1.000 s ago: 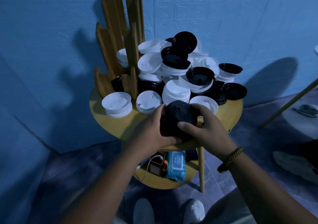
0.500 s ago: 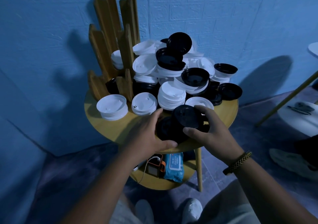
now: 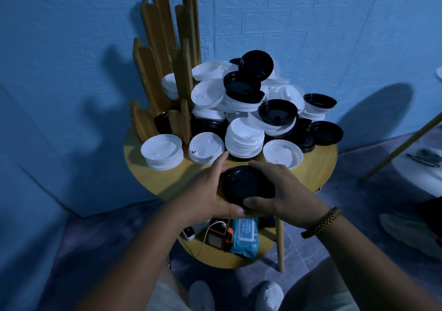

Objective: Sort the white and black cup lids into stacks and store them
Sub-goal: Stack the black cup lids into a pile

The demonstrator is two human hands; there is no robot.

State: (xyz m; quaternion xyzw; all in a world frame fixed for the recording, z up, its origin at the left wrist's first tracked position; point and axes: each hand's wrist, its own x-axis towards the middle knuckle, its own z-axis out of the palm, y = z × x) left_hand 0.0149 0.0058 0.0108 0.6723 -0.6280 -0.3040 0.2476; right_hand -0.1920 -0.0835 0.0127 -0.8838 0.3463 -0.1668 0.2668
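A stack of black lids (image 3: 247, 185) sits at the front edge of the round wooden table (image 3: 153, 181). My left hand (image 3: 205, 193) grips its left side and my right hand (image 3: 284, 191) grips its right side, thumbs at the near rim. Behind it lies a mixed heap of white and black lids (image 3: 251, 100). Three white stacks stand in front of the heap: one at the left (image 3: 162, 151), one beside it (image 3: 207, 148), a taller one (image 3: 244, 141). A single white lid (image 3: 282, 154) lies upturned at the right.
A wooden slotted holder (image 3: 165, 54) rises at the table's back left, against the blue wall. The lower shelf holds a blue wipes pack (image 3: 245, 236) and a small device with a cable (image 3: 216, 233). My shoes show below. A slanted pole (image 3: 401, 150) stands at the right.
The black lid my right hand held has come down onto the black stack. Both hands now wrap the stack's sides at the table's front edge.
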